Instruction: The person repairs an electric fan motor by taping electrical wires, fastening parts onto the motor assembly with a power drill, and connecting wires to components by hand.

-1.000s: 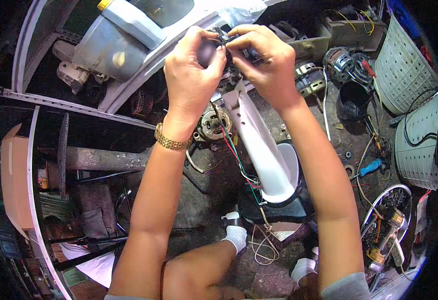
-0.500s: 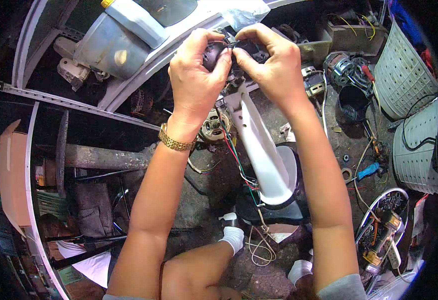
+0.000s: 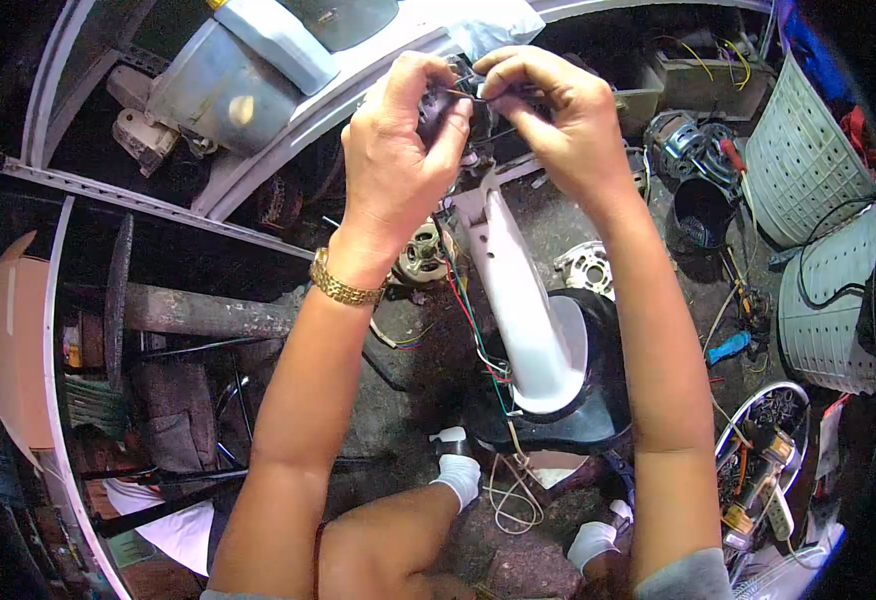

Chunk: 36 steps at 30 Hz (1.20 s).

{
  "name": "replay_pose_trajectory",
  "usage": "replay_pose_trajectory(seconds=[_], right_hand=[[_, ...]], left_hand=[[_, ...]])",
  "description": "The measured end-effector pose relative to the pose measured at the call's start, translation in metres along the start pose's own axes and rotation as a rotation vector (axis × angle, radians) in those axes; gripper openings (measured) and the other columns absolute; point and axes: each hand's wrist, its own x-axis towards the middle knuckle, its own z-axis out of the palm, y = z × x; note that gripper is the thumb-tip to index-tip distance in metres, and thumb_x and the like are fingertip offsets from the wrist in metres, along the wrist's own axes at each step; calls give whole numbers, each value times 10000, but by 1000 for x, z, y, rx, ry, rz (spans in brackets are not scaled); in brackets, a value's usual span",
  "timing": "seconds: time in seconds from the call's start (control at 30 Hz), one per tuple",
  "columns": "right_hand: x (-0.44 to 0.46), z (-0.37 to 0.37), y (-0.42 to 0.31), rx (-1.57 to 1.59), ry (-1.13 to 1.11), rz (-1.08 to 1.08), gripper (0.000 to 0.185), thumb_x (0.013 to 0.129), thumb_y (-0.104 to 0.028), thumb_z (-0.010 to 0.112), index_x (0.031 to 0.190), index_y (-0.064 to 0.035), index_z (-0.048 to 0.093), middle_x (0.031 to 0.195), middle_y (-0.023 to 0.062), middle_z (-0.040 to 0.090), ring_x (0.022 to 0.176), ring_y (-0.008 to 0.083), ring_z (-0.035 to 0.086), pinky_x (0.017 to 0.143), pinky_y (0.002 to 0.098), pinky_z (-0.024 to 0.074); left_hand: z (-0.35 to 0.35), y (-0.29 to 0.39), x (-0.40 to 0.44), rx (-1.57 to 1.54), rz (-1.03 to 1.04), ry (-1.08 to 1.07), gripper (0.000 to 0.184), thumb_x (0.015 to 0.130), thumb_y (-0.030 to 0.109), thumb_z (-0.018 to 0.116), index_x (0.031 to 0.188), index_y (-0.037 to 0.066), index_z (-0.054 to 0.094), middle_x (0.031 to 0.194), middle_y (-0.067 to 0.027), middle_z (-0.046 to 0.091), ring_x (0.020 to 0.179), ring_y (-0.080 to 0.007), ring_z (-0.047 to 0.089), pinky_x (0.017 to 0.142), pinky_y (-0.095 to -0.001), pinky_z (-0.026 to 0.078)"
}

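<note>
Both hands are raised at the top of the view, in front of a dark, partly hidden motor. My left hand (image 3: pixel 403 150) wears a gold watch (image 3: pixel 343 285) and is closed in a pinch on a thin reddish wire (image 3: pixel 455 92). Close beside it, my right hand (image 3: pixel 563 125) pinches at the wire's other side, where a small pale bit shows. Fingers cover most of what is held. Below them stands an electric fan's white neck (image 3: pixel 518 310), slightly tilted in the picture, on a black base (image 3: pixel 598 400). Red, green and white wires (image 3: pixel 473 320) hang along the neck.
A metal motor housing (image 3: pixel 423 255) and a ring-shaped metal part (image 3: pixel 588 268) lie beside the neck. On the right are a black cup (image 3: pixel 703 215), a blue-handled tool (image 3: pixel 728 347), a cordless drill (image 3: pixel 763 480) in a basket of screws, and perforated white panels (image 3: pixel 808 150).
My hands have drawn slightly apart, the right one shifting a little rightward. The head view has moved slightly, and the ring-shaped metal part beside the neck now shows more fully.
</note>
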Motion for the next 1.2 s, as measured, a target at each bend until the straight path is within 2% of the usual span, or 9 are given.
replay_pose_trajectory(seconds=[0.03,0.13,0.57,0.67,0.73,0.87,1.0,1.1,1.2], right_hand=[[-2,-3,1,1,0,3,139,732,-39,675,868,-23,657,819,119,688,721,217,688,680,318,527],[-6,-5,-1,40,-51,218,143,737,-54,681,878,-37,679,770,64,692,638,70,624,588,258,499],[-14,6,-12,64,158,239,118,726,-48,672,836,-22,641,835,41,678,805,89,624,758,264,498],[-9,-1,-16,164,76,300,114,766,-52,671,871,-12,653,852,34,675,819,91,619,774,255,495],[-2,-9,-14,335,-125,417,138,818,-52,667,943,6,660,889,32,673,834,88,615,788,249,499],[-1,-25,-8,473,-317,533,207,867,-93,682,1048,2,651,955,19,669,862,79,611,816,253,503],[-8,-27,-8,496,-315,634,232,878,-112,685,1078,-2,646,993,16,664,902,71,596,852,244,483],[-15,-23,-3,653,-277,673,272,884,-139,693,1114,-14,618,1002,18,657,921,82,601,852,249,480],[-24,-22,4,871,-216,730,309,893,-162,691,1150,-34,580,1008,28,645,925,108,613,843,279,490]], left_hand=[[-1,1,0,-7,-21,-31,273,752,103,716,986,96,573,869,-111,648,805,-304,657,682,-379,514],[0,2,0,43,65,-16,315,727,119,728,997,99,567,885,-106,648,805,-309,657,695,-383,520],[1,2,2,13,132,-26,342,704,118,739,1013,94,596,917,-109,646,860,-322,646,754,-386,524],[0,0,2,-16,214,-16,317,720,126,722,1016,97,610,927,-107,641,850,-319,643,766,-392,517],[-6,5,3,-82,59,-102,316,736,155,705,1033,100,612,944,-111,633,862,-310,640,793,-396,510],[-19,3,8,-132,52,-262,355,745,174,679,1086,106,608,1005,-119,621,929,-307,628,841,-387,501],[-18,3,7,-198,79,-256,387,739,122,680,1114,108,583,1034,-104,617,984,-302,609,869,-384,480],[-19,8,3,-248,-20,-233,393,721,66,697,1094,105,579,1058,-105,613,1007,-296,602,883,-379,473],[-20,2,5,-269,45,-257,368,716,32,707,1056,102,586,1072,-104,609,1000,-293,605,874,-373,478]])
